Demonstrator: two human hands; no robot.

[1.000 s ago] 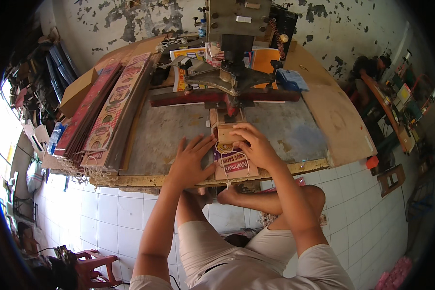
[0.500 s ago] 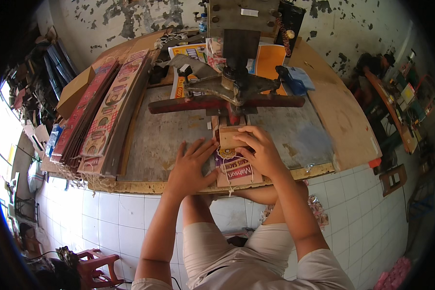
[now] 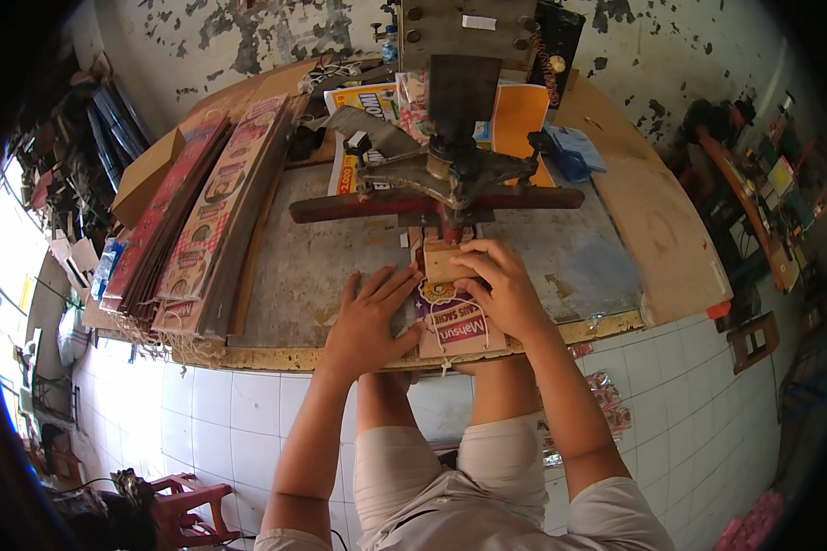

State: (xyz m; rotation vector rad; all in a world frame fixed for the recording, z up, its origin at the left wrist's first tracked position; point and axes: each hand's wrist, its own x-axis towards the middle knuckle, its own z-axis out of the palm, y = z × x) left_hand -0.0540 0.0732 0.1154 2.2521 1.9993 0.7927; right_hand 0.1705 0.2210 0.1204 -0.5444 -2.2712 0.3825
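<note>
My right hand (image 3: 505,292) grips a small wooden block (image 3: 448,264) by its right side, with thumb and fingers. The block stands over the upper part of a printed cardboard strip (image 3: 464,338) in purple, pink and white, which has a looped white string at its near end. My left hand (image 3: 374,317) lies flat with fingers spread on the tabletop, its fingertips at the strip's left edge. Just above the block is the red, pointed lower end of a metal press (image 3: 453,234); whether the two touch I cannot tell.
Long printed cardboard strips (image 3: 225,197) are stacked on the left of the worn table (image 3: 340,239). The press's wide red crossbar (image 3: 524,199) spans the middle. Printed sheets (image 3: 521,119) and a blue item (image 3: 570,163) lie behind. A red stool (image 3: 188,505) stands on the tiled floor.
The press head has come down slightly toward the block. My right leg, bent sideways earlier, now points forward under the table edge. Both hands keep their places; the view has shifted a little.
</note>
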